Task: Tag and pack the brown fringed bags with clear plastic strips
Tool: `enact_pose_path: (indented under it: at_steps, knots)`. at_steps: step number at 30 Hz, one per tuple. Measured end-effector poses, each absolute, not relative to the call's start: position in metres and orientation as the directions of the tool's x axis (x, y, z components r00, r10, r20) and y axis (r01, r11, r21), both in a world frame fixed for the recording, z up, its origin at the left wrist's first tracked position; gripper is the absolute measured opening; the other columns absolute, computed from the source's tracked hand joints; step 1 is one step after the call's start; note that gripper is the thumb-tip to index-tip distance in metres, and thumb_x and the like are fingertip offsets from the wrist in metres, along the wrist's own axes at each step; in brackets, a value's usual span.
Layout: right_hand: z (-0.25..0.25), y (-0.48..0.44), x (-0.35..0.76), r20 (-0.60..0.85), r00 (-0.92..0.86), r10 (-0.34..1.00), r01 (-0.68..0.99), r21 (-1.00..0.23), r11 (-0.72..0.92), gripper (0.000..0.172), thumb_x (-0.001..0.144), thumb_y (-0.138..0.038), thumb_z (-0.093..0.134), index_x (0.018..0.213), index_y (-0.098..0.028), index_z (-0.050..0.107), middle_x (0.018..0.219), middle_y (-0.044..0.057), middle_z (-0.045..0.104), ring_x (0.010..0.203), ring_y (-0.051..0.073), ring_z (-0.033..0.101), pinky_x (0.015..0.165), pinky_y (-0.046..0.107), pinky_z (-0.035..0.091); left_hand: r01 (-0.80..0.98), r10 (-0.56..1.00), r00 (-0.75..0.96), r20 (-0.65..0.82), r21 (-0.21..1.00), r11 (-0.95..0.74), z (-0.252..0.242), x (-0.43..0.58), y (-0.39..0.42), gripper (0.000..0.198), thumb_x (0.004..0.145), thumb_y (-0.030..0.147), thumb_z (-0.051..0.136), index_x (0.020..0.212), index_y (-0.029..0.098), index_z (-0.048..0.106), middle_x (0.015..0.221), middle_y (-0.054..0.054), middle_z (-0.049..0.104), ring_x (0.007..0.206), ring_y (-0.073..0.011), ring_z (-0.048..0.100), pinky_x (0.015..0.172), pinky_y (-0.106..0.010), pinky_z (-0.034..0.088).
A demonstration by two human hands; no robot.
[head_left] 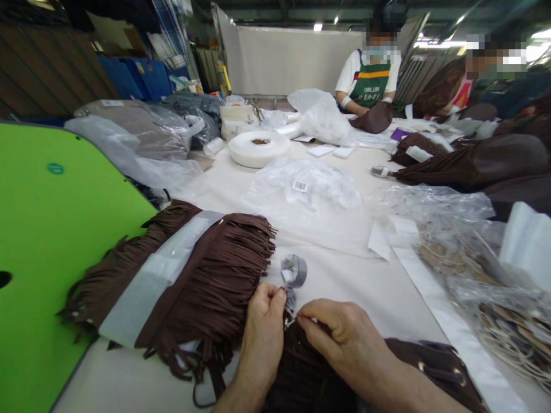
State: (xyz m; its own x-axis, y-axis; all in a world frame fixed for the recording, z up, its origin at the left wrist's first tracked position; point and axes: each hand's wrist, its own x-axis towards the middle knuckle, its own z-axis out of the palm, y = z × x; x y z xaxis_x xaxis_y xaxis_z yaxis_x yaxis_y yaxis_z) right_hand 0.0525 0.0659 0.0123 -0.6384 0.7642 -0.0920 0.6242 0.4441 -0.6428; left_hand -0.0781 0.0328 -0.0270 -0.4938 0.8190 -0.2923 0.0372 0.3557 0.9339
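My left hand [262, 324] and my right hand [344, 338] meet at the near edge of the table, both pinched on a small grey tag [294, 272] with a curled end. The tag hangs from a dark brown suede piece [310, 373] that lies under my wrists. To the left lies a stack of brown fringed pieces [210, 275] with a clear plastic strip [159, 269] across it. My left thumb and fingers press together at the tag's lower end; my right fingertips pinch just beside them.
A green board [51, 241] stands at the left. Clear plastic bags [310, 195], a white tape roll [259, 148] and brown bags [473, 160] cover the table [379, 292]. Bagged tags [495, 287] lie at the right. Two other people sit at the far end.
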Motion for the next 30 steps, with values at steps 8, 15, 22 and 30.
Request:
enact_pose_path:
  at_steps: [8, 15, 22, 30]
  knots:
    - [0.018, 0.06, 0.045, -0.04, -0.609, 0.792, 0.627, -0.637, 0.449, 0.021, 0.085, -0.022, 0.046, 0.072, -0.022, 0.062, 0.066, -0.002, 0.064, 0.059, 0.01, 0.056, 0.054, 0.021, 0.03, -0.034, 0.73, -0.622, -0.283, 0.941, 0.336, -0.029, -0.072, 0.028, 0.028, 0.074, 0.044, 0.047, 0.078, 0.017, 0.056, 0.067, 0.001, 0.055, 0.065, -0.0154, 0.049, 0.064, -0.028, 0.038]
    - [0.012, 0.056, 0.047, -0.102, -0.494, 0.864, 0.706, -0.628, 0.329, 0.019, 0.081, -0.022, 0.049, 0.072, -0.024, 0.065, 0.059, -0.003, 0.064, 0.054, 0.01, 0.056, 0.048, 0.021, 0.027, -0.207, 0.664, -0.688, -0.294, 0.956, 0.209, -0.041, -0.063, 0.026, 0.027, 0.074, 0.043, 0.054, 0.079, 0.018, 0.058, 0.072, 0.002, 0.06, 0.066, -0.0148, 0.054, 0.064, -0.027, 0.042]
    - [0.0, 0.054, 0.045, -0.059, -0.426, 0.903, 0.71, -0.64, 0.293, 0.019, 0.079, -0.02, 0.047, 0.065, -0.02, 0.06, 0.053, -0.002, 0.059, 0.049, 0.011, 0.05, 0.049, 0.022, 0.027, -0.274, 0.628, -0.717, -0.302, 0.951, 0.144, -0.051, -0.06, 0.024, 0.027, 0.073, 0.043, 0.058, 0.078, 0.016, 0.059, 0.068, 0.001, 0.06, 0.06, -0.0133, 0.054, 0.058, -0.025, 0.042]
    - [-0.003, 0.055, 0.044, -0.083, -0.486, 0.87, 0.674, -0.669, 0.313, 0.019, 0.077, -0.016, 0.047, 0.062, -0.019, 0.059, 0.054, -0.001, 0.059, 0.049, 0.01, 0.05, 0.049, 0.021, 0.027, -0.221, 0.641, -0.711, -0.289, 0.957, 0.186, -0.049, -0.061, 0.022, 0.022, 0.078, 0.04, 0.054, 0.078, 0.018, 0.055, 0.069, 0.004, 0.056, 0.063, -0.0122, 0.051, 0.061, -0.025, 0.041]
